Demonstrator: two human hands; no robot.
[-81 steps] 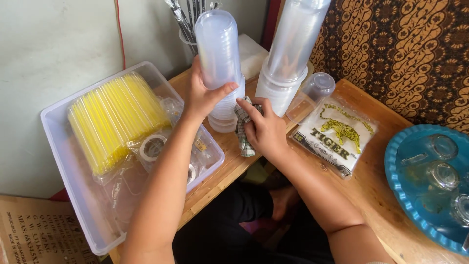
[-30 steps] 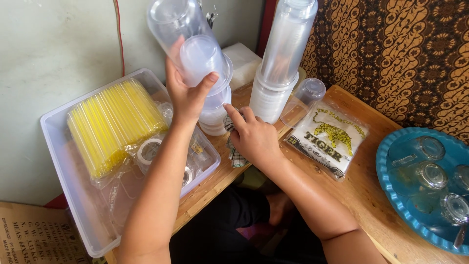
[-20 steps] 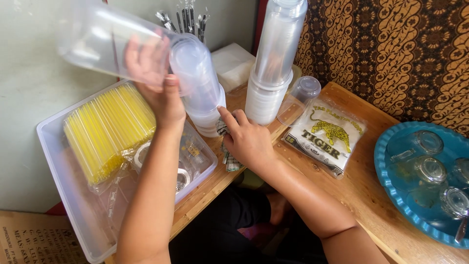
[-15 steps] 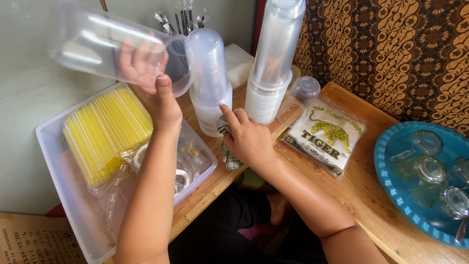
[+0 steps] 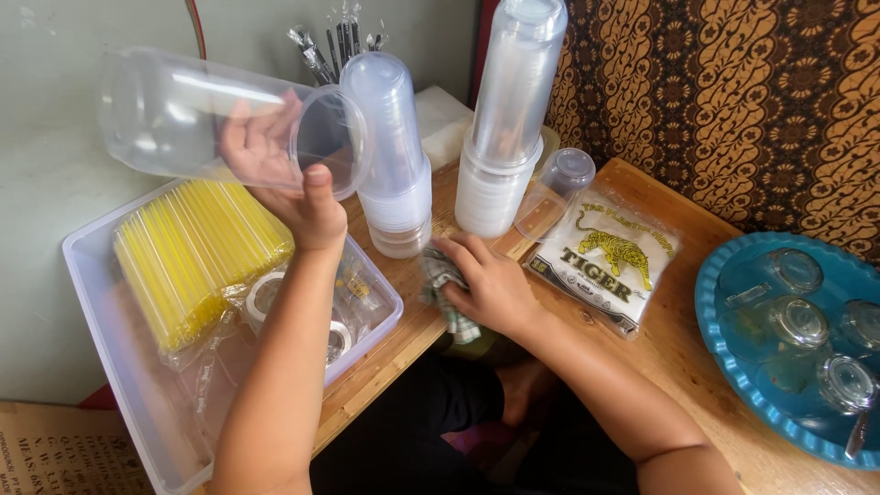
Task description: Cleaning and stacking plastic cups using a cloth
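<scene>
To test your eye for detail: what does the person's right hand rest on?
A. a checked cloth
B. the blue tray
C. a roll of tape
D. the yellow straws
A: the right hand grips the checked cloth on the table, while the left hand holds up a clear cup.

Clear plastic cup sleeve (image 5: 197, 119) tilted sideways in left hand (image 5: 289, 188); checked cloth (image 5: 446, 293) bunched under right hand (image 5: 490, 284).

my left: clear bin (image 5: 92, 275) of yellow straws (image 5: 197, 243) | my right: blue tray (image 5: 724, 339) with upturned glasses (image 5: 796, 321) | between: pack of plastic bags (image 5: 605, 257)
</scene>
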